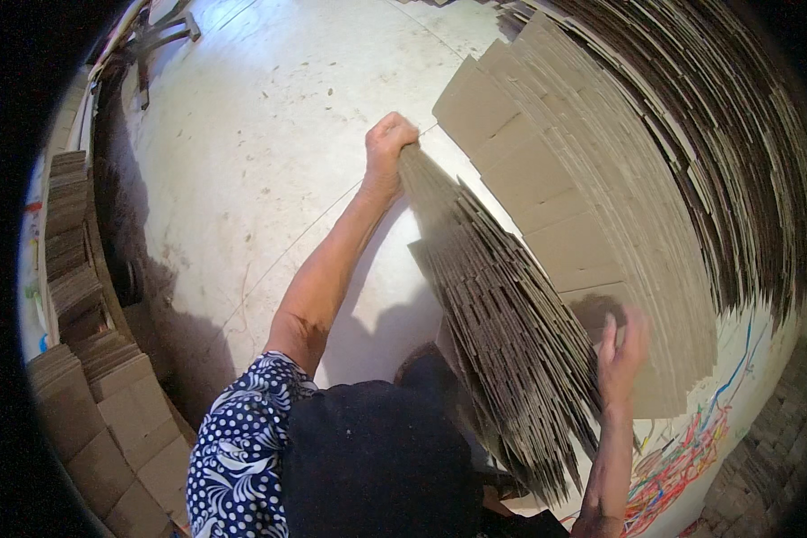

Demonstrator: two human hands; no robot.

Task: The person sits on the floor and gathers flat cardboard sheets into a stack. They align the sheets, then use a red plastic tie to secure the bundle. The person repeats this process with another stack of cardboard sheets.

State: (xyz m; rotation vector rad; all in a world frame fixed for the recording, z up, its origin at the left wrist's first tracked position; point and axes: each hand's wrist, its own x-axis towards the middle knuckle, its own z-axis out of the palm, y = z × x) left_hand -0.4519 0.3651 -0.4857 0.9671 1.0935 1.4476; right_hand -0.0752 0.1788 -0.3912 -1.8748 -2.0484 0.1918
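A thick bundle of flat brown cardboard pieces slants across the middle, its layered edges facing up. My left hand is closed around the narrow far end of this bundle. My right hand, slightly blurred, is beside the bundle's near right side, with thumb and fingers apart and nothing visible between them. Beneath and beyond the right hand, a fanned row of lighter cardboard sheets lies on the pale floor. The near end of the bundle reaches down beside my dark-clad lap.
Long rows of darker stacked cardboard curve along the far right. Tangled red, blue and white strips lie at the lower right. More cardboard stacks line the left edge. A dark metal leg frame stands at the upper left.
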